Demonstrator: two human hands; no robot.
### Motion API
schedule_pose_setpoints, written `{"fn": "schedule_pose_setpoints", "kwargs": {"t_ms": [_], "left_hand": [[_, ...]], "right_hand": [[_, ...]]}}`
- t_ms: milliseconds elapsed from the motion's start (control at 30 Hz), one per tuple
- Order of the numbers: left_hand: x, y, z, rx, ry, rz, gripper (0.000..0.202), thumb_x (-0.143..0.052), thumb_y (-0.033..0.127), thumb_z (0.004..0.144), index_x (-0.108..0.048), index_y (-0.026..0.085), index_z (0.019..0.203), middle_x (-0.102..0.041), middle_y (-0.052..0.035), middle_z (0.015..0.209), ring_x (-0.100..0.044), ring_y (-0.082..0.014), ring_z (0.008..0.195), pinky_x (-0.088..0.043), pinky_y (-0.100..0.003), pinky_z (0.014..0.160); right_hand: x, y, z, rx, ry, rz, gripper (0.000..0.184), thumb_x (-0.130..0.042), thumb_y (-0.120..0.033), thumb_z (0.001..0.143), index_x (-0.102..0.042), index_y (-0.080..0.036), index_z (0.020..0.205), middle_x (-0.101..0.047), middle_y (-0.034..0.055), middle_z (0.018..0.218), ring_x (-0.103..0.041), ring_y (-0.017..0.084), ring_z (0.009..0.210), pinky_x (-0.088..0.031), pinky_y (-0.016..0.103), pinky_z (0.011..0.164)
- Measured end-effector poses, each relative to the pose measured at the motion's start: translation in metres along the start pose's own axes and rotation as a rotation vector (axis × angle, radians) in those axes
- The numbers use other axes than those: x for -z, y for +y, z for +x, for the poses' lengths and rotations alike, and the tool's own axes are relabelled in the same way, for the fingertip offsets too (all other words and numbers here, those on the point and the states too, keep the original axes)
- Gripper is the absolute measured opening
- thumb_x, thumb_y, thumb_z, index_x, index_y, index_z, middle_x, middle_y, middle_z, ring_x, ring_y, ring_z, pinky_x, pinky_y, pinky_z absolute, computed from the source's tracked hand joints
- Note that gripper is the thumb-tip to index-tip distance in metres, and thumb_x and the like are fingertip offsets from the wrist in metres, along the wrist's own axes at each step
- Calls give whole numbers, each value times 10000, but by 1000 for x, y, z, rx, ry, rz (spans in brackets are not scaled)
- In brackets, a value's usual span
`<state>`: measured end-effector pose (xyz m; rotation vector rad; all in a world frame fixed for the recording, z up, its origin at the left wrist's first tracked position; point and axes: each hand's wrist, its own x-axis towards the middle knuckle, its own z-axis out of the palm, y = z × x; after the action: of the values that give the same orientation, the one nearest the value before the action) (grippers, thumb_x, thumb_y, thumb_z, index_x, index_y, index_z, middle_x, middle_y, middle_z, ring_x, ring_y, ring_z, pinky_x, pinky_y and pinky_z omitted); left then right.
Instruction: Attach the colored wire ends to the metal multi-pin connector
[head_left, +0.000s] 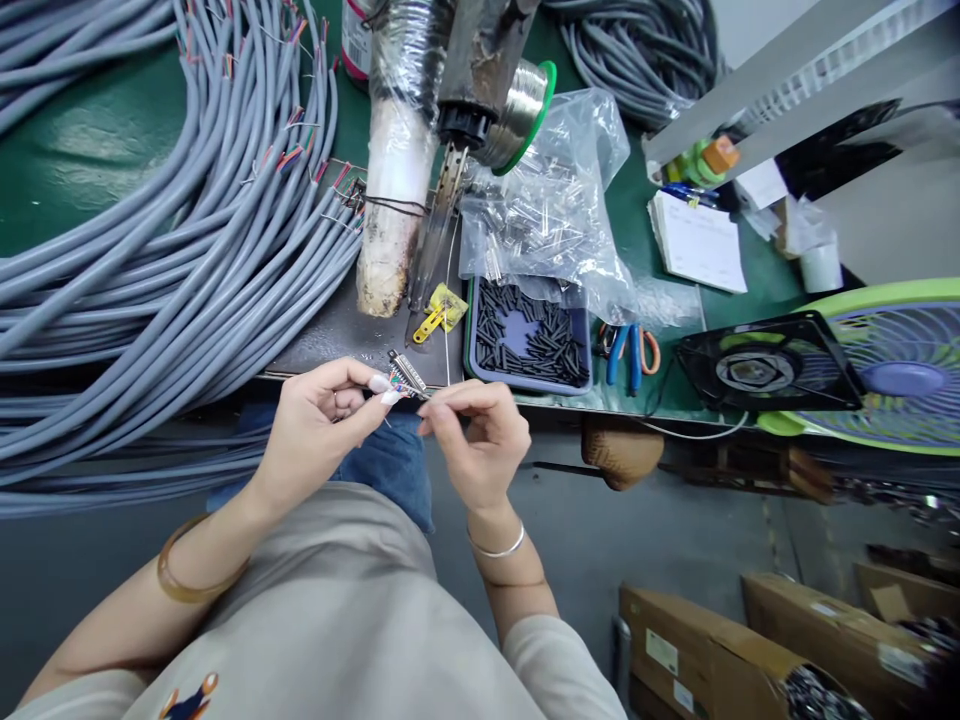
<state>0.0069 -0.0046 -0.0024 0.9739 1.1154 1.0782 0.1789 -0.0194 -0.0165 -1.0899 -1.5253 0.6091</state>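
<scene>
My left hand (322,425) is closed in a pinch on a small connector (406,373) with coloured wires fanned out from it, held just off the bench's front edge. My right hand (476,435) is closed too, its fingertips pinched against the wire ends right beside the connector. What exactly the right fingers grip is too small to make out. Straight beyond the hands, a soldering iron (439,215) hangs tip-down over a dark mat (337,335), with a yellow clip (439,312) near its tip.
Thick bundles of grey cable (165,240) cover the bench's left. A blue tray of black tubes (529,340), a clear bag of small parts (547,210), blue and orange cutters (628,352), a solder spool (525,110), a black fan (765,365) and a green fan (885,365) lie right. Cardboard boxes (720,655) stand on the floor.
</scene>
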Motion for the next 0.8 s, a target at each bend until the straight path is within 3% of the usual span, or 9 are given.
{"fn": "schedule_pose_setpoints", "kwargs": {"t_ms": [100, 233, 367, 533, 800], "left_hand": [[0, 0, 2, -5, 29, -2, 134, -833, 220, 758, -714, 162, 777, -612, 24, 587, -457, -51, 438, -370, -165, 408], [1, -1, 6, -17, 35, 0, 124, -815, 217, 771, -704, 163, 779, -613, 24, 612, -449, -47, 450, -360, -164, 418], [-5, -1, 9, -73, 108, 47, 115, -788, 217, 793, -683, 170, 804, -597, 41, 625, -427, -43, 467, -346, -170, 441], [-15, 3, 13, -242, 243, 267, 79, -750, 184, 782, -671, 176, 782, -717, -2, 797, -545, -64, 574, -416, -174, 506], [-16, 6, 18, -307, 253, 336, 69, -719, 152, 797, -661, 185, 777, -737, -1, 825, -582, -71, 587, -431, -178, 501]], "right_hand": [[-1, 7, 2, 66, 139, -43, 75, -646, -201, 974, -591, -238, 941, -724, -34, 750, -753, 149, 697, -631, 294, 652], [-6, 14, 1, 192, 46, -196, 107, -671, -134, 938, -632, -234, 940, -809, 40, 986, -793, 175, 913, -660, 326, 792], [-15, 13, -1, 247, 87, -285, 194, -680, -62, 904, -609, -236, 948, -827, 67, 1076, -808, 164, 906, -661, 276, 766], [-17, 11, 5, 285, 81, -332, 227, -664, -48, 898, -566, -248, 940, -821, 79, 1130, -814, 178, 939, -667, 266, 759], [-16, 11, 14, 250, 86, -302, 204, -653, -75, 921, -560, -256, 910, -822, 59, 1113, -814, 176, 893, -670, 288, 744]]}}
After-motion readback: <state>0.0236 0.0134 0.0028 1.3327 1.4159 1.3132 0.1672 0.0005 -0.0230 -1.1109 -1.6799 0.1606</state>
